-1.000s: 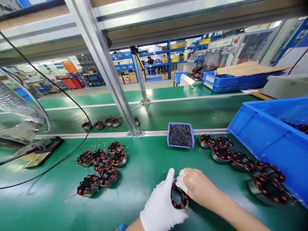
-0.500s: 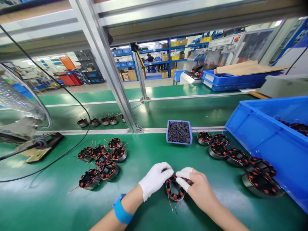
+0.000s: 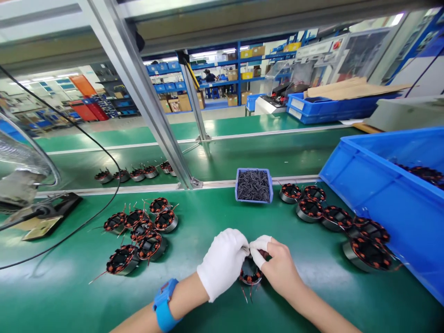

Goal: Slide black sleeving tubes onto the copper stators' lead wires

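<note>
A wound motor stator [image 3: 251, 276] with copper windings lies on the green bench in front of me, thin leads sticking out at its near side. My left hand [image 3: 225, 261], in a white glove, is closed in a pinch at the far rim and covers part of it. Fingertip to fingertip with it, my right hand [image 3: 277, 266], with white covers on thumb and finger, also pinches there. What the fingertips hold is hidden. Beyond them stands a small blue-violet bin [image 3: 254, 185] full of short black tubes.
Several stators [image 3: 149, 247] stand in a cluster at left, more [image 3: 336, 217] at right beside a large blue crate [image 3: 381, 185]. A black cable [image 3: 104, 144] hangs at left, near a metal-framed post [image 3: 152, 101]. Further stators [image 3: 138, 174] sit behind the rail.
My left hand has rolled over, its back now more toward me, and the fingertips of both hands have come together at the stator's far rim. The view has shifted slightly.
</note>
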The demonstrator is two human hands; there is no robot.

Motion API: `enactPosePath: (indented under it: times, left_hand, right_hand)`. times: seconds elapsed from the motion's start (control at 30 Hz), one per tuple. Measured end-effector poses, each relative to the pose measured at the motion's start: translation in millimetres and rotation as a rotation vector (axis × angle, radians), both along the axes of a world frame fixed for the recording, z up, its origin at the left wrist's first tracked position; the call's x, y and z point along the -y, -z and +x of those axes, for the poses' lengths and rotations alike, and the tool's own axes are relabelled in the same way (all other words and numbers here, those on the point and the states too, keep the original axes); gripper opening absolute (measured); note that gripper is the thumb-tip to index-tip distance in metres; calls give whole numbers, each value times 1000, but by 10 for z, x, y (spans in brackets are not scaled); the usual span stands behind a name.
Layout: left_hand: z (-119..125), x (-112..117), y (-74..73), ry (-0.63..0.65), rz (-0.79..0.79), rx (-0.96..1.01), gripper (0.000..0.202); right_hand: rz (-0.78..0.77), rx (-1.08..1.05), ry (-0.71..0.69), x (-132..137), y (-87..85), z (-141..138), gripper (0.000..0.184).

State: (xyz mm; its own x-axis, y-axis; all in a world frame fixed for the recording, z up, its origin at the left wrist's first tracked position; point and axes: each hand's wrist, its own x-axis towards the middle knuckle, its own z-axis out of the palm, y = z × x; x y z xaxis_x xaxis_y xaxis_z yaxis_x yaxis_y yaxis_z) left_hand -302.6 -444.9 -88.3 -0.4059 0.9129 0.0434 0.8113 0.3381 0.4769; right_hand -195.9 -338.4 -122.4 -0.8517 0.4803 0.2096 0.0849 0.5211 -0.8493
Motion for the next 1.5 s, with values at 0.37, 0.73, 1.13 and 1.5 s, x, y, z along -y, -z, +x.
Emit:
enactPosePath:
  times: [0.37, 0.73, 1.13, 1.5]
  left_hand:
    - [-113, 47, 86, 35, 133, 601, 14]
    - [-315, -70, 35, -20, 76, 990, 32]
    - [-4, 136, -140, -49, -146, 143, 49]
    - [-11, 331, 219, -294, 195, 874, 16]
  right_hand:
    - [-14, -29, -12, -13, -6, 10, 20]
    - [-50, -21, -60, -125, -41, 10, 17]
    - [-334, 297, -134, -511, -149, 202, 26]
    - [-504, 219, -132, 43, -4, -169, 11]
